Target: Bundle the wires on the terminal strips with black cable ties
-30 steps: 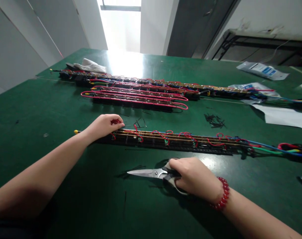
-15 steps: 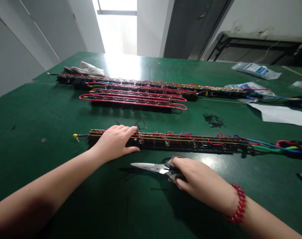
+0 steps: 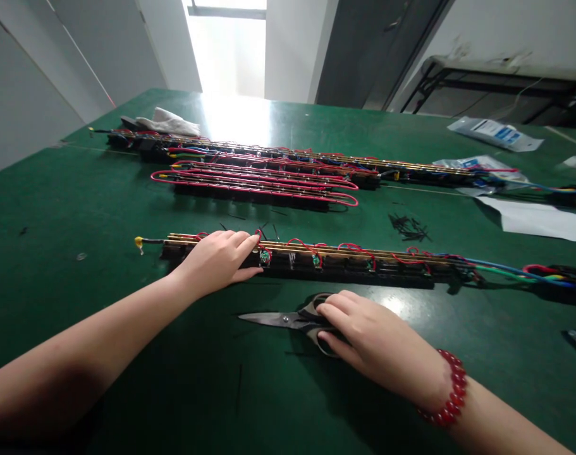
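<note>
My left hand (image 3: 219, 259) is wrapped over the left part of a long black wired bar (image 3: 344, 268), thumb along its near side and fingers over the top. Brass-coloured rods, looped red wires and small green circuit boards run along this bar. Nearer to me, my right hand (image 3: 363, 328), with a red bead bracelet (image 3: 453, 392) at the wrist, is closed on the handles of a pair of scissors (image 3: 288, 320). The scissor blades are together, point left, and appear to lie flat on the green table (image 3: 183, 404).
Behind lie another long wired bar (image 3: 425, 174) and a shorter block looped with red wire (image 3: 254, 183). A white cloth glove (image 3: 169, 121) rests at the back left. Black offcuts (image 3: 408, 227), a white paper sheet (image 3: 534, 218) and a plastic packet (image 3: 496, 134) are on the right.
My right hand has lowered the scissors toward the table and shifted slightly left; their blades have turned flatter. The bar has tilted slightly under my left hand, which keeps its hold.
</note>
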`<state>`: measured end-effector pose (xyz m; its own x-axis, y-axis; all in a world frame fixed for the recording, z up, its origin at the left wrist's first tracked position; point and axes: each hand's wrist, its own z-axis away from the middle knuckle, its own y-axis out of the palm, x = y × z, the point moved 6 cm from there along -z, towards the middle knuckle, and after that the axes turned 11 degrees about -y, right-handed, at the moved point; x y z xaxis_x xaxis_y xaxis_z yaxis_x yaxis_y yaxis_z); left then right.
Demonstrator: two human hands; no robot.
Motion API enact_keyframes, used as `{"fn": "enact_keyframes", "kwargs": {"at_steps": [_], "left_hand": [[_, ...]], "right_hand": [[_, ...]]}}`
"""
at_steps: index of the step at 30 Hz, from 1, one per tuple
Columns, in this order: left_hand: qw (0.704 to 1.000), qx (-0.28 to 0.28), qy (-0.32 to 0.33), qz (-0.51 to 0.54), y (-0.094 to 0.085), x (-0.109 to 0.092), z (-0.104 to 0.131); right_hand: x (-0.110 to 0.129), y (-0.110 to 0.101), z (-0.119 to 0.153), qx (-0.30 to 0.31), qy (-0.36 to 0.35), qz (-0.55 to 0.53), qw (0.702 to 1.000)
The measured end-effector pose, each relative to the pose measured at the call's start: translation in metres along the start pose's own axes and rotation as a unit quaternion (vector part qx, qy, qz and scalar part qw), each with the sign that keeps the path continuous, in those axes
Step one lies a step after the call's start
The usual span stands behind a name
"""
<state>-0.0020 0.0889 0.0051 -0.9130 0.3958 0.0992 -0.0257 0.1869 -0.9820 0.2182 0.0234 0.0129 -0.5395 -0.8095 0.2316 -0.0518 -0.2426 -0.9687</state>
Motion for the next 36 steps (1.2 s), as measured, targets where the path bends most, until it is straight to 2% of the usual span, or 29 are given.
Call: {"fn": "enact_keyframes", "kwargs": {"at_steps": [3,5,9,12,14,15,17,18,21,24,30,36], "left_hand": [[1.0,-0.005,-0.012,-0.009,-0.003,0.005,-0.003],[0.999,0.011,-0.031,-0.012,-0.005,0.011,-0.005],[0.993,0.093,-0.067,-0.016,-0.006,0.028,-0.008],[0.984,0.154,-0.095,0.011,-0.005,0.042,-0.007],[0.977,0.176,-0.112,0.035,-0.004,0.05,-0.005],[0.976,0.181,-0.116,0.042,-0.003,0.053,-0.005],[0.976,0.18,-0.114,0.044,-0.002,0.056,-0.005],[0.977,0.177,-0.11,0.042,-0.002,0.056,-0.005],[0.981,0.165,-0.097,0.043,-0.001,0.055,-0.007],[0.981,0.158,-0.091,0.062,-0.001,0.055,-0.008],[0.985,0.13,-0.098,0.064,0.002,0.061,-0.007],[0.996,0.026,-0.08,0.006,0.003,0.074,-0.01]], "right_hand": [[-0.002,-0.002,0.0,-0.009,-0.009,-0.002,1.0],[-0.002,-0.002,-0.001,-0.02,-0.019,-0.009,1.0],[0.003,-0.003,-0.002,-0.052,-0.03,-0.004,0.998],[0.001,-0.008,-0.001,-0.088,-0.065,0.015,0.994],[-0.014,-0.018,0.005,-0.128,-0.081,0.031,0.988],[-0.028,-0.026,0.01,-0.163,-0.063,0.047,0.983],[-0.067,-0.041,0.024,-0.216,0.012,0.109,0.97],[-0.088,-0.046,0.032,-0.22,0.044,0.135,0.965],[-0.141,-0.052,0.051,-0.173,0.098,0.142,0.97],[-0.175,-0.049,0.061,-0.083,0.133,0.074,0.985],[-0.191,-0.055,0.061,-0.023,0.15,0.035,0.988],[-0.204,-0.058,0.061,-0.008,0.151,0.052,0.987]]}}
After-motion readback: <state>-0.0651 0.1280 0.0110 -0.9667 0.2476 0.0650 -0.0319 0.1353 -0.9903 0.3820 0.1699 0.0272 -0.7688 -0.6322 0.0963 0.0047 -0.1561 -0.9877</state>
